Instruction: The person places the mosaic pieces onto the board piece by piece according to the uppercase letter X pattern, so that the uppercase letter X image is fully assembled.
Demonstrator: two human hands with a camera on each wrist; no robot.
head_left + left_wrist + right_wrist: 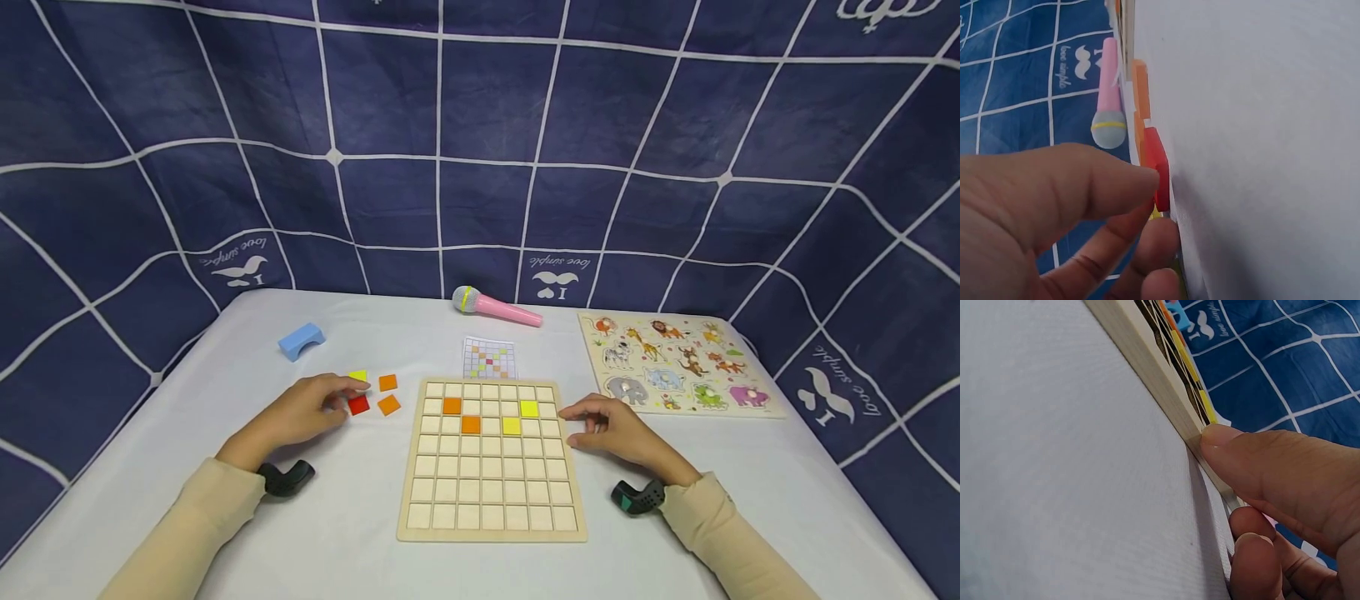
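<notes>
A wooden grid board (491,529) lies in the middle of the white table. Two orange tiles (452,406) and two yellow tiles (528,408) sit in its upper rows. My left hand (347,396) is left of the board and pinches a red tile (358,405) that lies flat on the table. In the left wrist view the thumb (1116,181) is on the red tile (1155,156), with fingers curled at its other end. My right hand (581,421) rests at the board's right side, its thumb (1241,447) touching the board's edge (1147,375), and it holds nothing.
Two loose orange tiles (387,382) and a yellow tile (358,376) lie by the left hand. A pattern card (489,358) lies behind the board, and a pink toy microphone (495,307) beyond it. A blue arch block (301,341) stands back left. An animal puzzle (675,362) lies at right.
</notes>
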